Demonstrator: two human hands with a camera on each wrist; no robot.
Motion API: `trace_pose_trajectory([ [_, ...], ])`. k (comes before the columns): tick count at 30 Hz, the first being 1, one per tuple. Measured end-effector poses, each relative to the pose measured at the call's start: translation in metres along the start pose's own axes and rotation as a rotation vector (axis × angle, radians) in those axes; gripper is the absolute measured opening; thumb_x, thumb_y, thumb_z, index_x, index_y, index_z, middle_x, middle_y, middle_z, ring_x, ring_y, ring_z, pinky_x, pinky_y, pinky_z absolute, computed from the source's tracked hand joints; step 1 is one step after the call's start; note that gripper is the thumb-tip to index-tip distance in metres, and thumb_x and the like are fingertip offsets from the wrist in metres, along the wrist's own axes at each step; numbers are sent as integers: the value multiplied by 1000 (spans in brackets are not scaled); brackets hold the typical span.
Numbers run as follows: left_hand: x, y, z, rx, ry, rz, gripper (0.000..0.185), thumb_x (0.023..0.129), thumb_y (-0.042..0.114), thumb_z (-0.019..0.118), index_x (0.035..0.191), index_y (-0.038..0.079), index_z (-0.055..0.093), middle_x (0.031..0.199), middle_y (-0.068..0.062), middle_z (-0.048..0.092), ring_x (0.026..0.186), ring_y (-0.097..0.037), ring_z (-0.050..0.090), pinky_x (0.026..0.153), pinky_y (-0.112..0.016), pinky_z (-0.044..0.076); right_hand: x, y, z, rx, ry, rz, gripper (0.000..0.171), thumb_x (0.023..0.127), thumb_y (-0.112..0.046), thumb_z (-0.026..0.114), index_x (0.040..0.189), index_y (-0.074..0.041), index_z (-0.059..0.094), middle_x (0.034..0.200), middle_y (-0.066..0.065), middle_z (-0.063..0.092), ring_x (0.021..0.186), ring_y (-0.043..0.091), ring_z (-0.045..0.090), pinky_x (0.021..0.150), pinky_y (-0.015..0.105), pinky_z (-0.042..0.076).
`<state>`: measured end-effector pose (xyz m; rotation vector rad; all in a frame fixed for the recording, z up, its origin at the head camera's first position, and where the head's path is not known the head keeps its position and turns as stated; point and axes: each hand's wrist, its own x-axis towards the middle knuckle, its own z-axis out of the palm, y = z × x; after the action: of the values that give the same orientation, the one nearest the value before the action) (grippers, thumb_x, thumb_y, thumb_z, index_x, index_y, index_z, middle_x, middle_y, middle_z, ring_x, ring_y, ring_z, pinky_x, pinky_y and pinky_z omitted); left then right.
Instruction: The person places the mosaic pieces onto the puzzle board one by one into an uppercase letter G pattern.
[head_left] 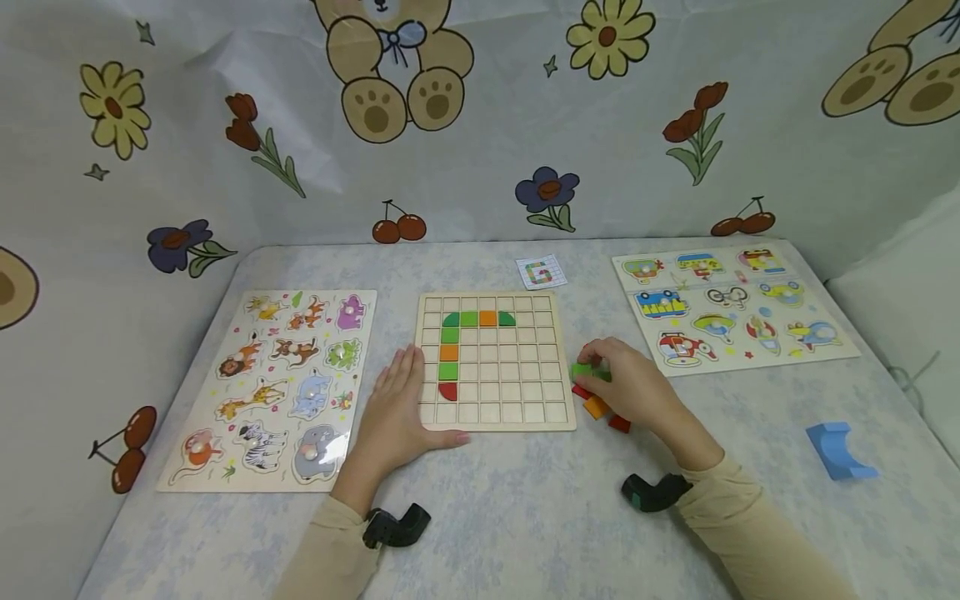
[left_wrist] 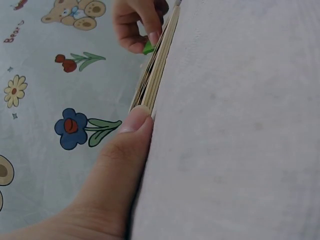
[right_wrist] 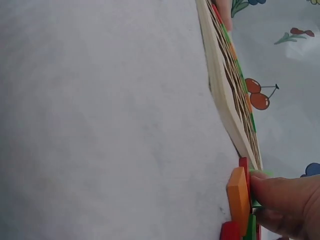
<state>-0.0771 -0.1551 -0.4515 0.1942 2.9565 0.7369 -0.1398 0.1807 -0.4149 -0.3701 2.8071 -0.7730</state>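
A wooden grid board (head_left: 517, 375) lies flat, with green, orange and red pieces in a row and a column of its cells. My left hand (head_left: 393, 408) lies along the board's left side, fingers straight, its thumb (left_wrist: 135, 122) stretched along the near edge. Just off the board's right side, my right hand (head_left: 626, 379) pinches a green block (left_wrist: 148, 48) between thumb and fingertips. Under and around those fingers sit several loose blocks, among them an orange block (right_wrist: 238, 195) and a red block (head_left: 619, 423). The right palm hides part of this pile.
An animal puzzle board (head_left: 292, 304) lies at the left, a vehicle puzzle board (head_left: 705, 329) at the right. Behind the grid is a small pattern card (head_left: 542, 272). A blue curved block (head_left: 836, 450) rests at the right. A printed cloth (head_left: 465, 167) hangs behind the table.
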Motion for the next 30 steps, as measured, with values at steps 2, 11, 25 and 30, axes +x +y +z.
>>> trace_pose_trajectory([
  [2, 0, 0, 1, 1, -2, -2, 146, 57, 81, 76, 159, 3, 5, 168, -11, 3, 157, -26, 0, 128, -48, 6, 2, 1, -1, 36, -3, -1, 17, 92, -26, 72, 105, -17, 64, 97, 2, 64, 76, 18, 54, 64, 28, 47],
  [11, 1, 1, 1, -2, -3, -3, 147, 57, 80, 77, 159, 3, 5, 168, -11, 3, 157, -26, 0, 128, -48, 6, 13, -19, 8, 229, 26, -52, 15, 93, -24, 71, 104, -18, 64, 94, 2, 65, 67, 18, 51, 57, 26, 44],
  [25, 1, 0, 1, 23, 6, 0, 146, 58, 83, 73, 159, 2, 6, 168, -12, 4, 157, -26, 1, 128, -48, 7, 22, -95, 54, 276, -80, -153, 13, 89, -25, 76, 96, -21, 65, 81, -7, 63, 65, 12, 54, 62, 26, 47],
  [30, 0, 0, 0, 25, 3, 0, 146, 58, 83, 73, 159, 2, 6, 168, -12, 3, 157, -26, 1, 128, -48, 7, 23, -106, 65, 218, -56, -182, 12, 88, -25, 76, 94, -20, 67, 77, -9, 62, 65, 10, 54, 62, 24, 46],
])
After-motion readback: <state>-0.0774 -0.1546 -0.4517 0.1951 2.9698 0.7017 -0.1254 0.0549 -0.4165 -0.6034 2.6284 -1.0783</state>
